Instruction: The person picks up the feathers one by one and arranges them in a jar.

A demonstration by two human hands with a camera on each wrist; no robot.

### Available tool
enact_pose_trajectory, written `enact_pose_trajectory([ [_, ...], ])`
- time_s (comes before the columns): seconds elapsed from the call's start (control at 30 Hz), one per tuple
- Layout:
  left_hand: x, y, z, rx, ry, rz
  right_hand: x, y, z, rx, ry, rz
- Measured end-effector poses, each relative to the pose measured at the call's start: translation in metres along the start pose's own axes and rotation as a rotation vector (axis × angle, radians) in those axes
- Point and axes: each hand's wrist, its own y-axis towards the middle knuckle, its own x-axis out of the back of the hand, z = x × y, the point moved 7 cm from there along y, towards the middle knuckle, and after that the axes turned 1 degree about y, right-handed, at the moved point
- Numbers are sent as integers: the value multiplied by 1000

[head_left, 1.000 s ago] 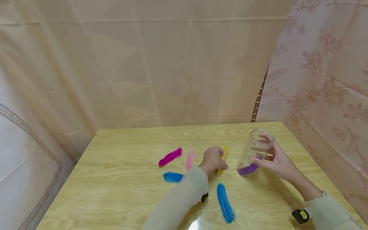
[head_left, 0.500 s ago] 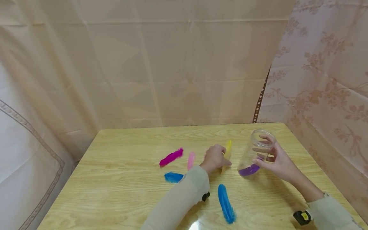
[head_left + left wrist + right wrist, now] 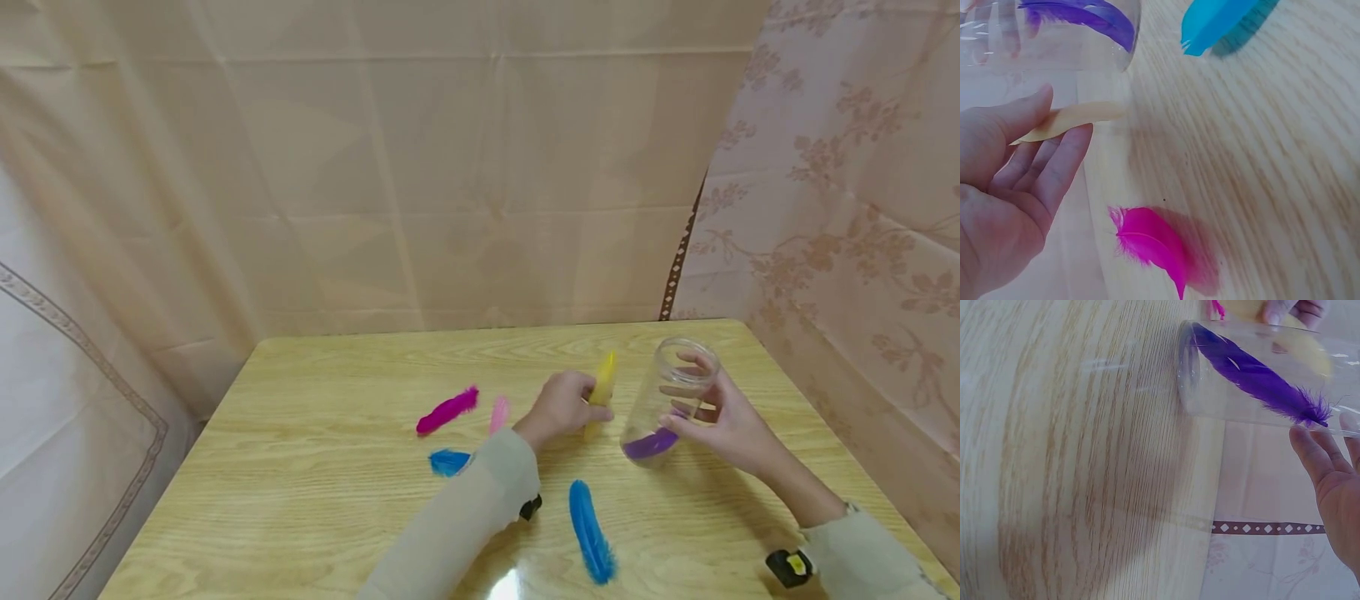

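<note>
A yellow feather [image 3: 602, 385] is pinched between the thumb and fingers of my left hand [image 3: 561, 405], tip pointing up, just left of the jar. In the left wrist view the thumb lies over this feather [image 3: 1072, 119] and the fingers sit beneath it. My right hand [image 3: 723, 421] grips a clear jar [image 3: 645, 404] from its right side, with the open mouth facing up. Inside, a purple feather [image 3: 1260, 378] lies near the bottom, its fluffy end toward the right hand in the right wrist view.
On the wooden table [image 3: 315, 517] lie a magenta feather [image 3: 447, 411], a light pink feather [image 3: 498, 414] and two blue feathers, one partly behind the left sleeve [image 3: 448, 462] and one nearer the front [image 3: 591, 532]. A beige curtain [image 3: 480, 167] hangs behind the table.
My left hand has lifted the yellow feather and carried it slightly right and up, toward the jar. The right hand and jar have stayed nearly still.
</note>
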Motion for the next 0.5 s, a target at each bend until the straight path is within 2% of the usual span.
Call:
enact_pose_trajectory([
  [0.2, 1, 3, -6, -16, -13, 4, 1, 1, 0, 6, 18, 3],
  [0.37, 0, 2, -9, -3, -72, 17, 1, 1, 1, 2, 20, 3],
  [0.5, 2, 1, -13, -32, -81, 14, 0, 0, 2, 5, 29, 4],
])
